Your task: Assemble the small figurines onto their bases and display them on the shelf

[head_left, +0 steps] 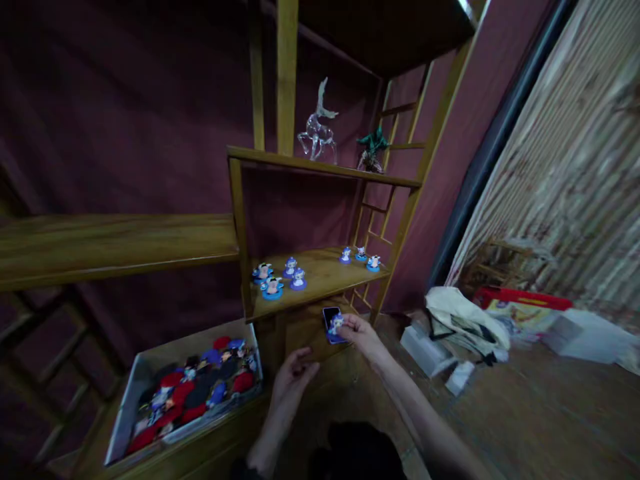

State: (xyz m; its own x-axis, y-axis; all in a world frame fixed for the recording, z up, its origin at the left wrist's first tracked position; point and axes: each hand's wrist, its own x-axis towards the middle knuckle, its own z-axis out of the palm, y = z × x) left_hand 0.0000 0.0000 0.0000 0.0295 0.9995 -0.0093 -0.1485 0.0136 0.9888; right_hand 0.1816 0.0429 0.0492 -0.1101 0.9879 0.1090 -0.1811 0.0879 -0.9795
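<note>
My right hand (361, 333) pinches a small purple-and-white figurine (336, 324) between thumb and fingers, below the middle shelf. Behind that figurine, a phone (330, 313) lies on the lower shelf, partly covered. My left hand (293, 380) hovers between the box and the phone, thumb and fingers apart, holding nothing. On the middle shelf (320, 275), purple figurines (298, 279) and blue-based figurines (273, 288) form a group at the left. Another purple figurine (345, 255) stands at the right end with two blue-based ones (373, 264).
A white box (120, 417) packed with red, blue and black-based figurines sits at lower left. Above, a clear deer ornament (318, 133) and a green figure (373, 147) occupy a higher shelf. White foam blocks (425, 348), a pale bag (463, 317) and a red box (523, 298) lie on the floor at right.
</note>
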